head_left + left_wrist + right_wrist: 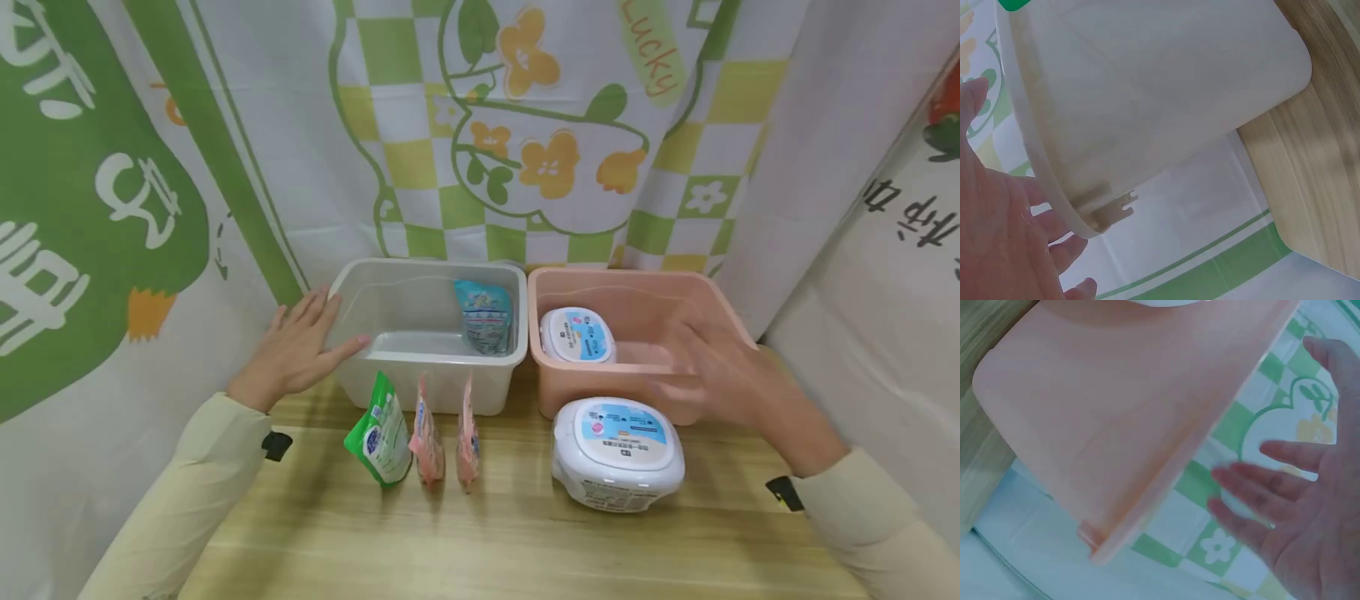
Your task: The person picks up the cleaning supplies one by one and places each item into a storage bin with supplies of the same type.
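Toward the tabletop's (525,550) far-left corner, left hand (296,354), grip spread, empty, at the rim of a smooth plastic grey bin (495,387); inside, crinkled blue pouch (486,321); before it, upright green pouch (386,437), two pink packets (429,446). Rightward, pink bin (553,387), rounded tub (576,335) inside, second tub (618,454) blocking its front; at right end, blurred right hand (720,367), grip loosely parted, empty.

An off-white bin (446,372) (open-topped) stands upright just beside a pink bin (630,381), likewise open and upright.
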Available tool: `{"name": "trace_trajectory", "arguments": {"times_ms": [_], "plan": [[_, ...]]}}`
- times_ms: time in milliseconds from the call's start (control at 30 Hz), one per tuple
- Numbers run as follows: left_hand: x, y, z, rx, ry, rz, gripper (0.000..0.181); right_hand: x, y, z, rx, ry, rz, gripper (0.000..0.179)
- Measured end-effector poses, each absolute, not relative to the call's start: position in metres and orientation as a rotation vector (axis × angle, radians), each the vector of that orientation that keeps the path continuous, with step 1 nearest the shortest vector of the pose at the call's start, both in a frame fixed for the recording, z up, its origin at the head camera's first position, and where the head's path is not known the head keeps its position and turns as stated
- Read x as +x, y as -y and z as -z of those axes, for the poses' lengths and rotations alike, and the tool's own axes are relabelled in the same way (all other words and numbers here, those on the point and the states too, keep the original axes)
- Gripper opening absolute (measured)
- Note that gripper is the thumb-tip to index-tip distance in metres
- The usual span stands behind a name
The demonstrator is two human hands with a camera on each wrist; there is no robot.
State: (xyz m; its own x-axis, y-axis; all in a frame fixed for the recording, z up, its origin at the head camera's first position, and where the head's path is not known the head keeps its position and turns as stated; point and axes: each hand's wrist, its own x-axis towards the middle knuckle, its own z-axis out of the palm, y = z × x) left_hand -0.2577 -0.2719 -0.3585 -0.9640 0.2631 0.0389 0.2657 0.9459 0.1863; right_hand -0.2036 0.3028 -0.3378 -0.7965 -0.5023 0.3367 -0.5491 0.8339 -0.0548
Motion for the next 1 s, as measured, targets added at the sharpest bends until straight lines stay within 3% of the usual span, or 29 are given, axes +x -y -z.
{"name": "trace_trajectory", "arguments": {"times_ms": [100,300,600,867,1000], "plan": [[-0.259,0.273,0.359,-0.414,3.101,0.294,0.099,-0.203,-0.295,0.335,0.901,2.643,-0.320,0.052],[-0.263,0.273,0.363,-0.415,3.118,0.303,0.101,-0.190,-0.286,0.326,0.918,2.805,-0.345,0.054],[-0.267,0.271,0.370,-0.424,3.118,0.315,0.102,-0.178,-0.280,0.332,0.960,2.895,-0.234,0.078],[-0.267,0.272,0.373,-0.420,3.127,0.306,0.104,-0.180,-0.274,0.350,1.146,2.846,-0.362,0.084],[-0.267,0.273,0.375,-0.426,3.115,0.327,0.104,-0.177,-0.272,0.354,1.056,2.920,-0.336,0.093]]}}
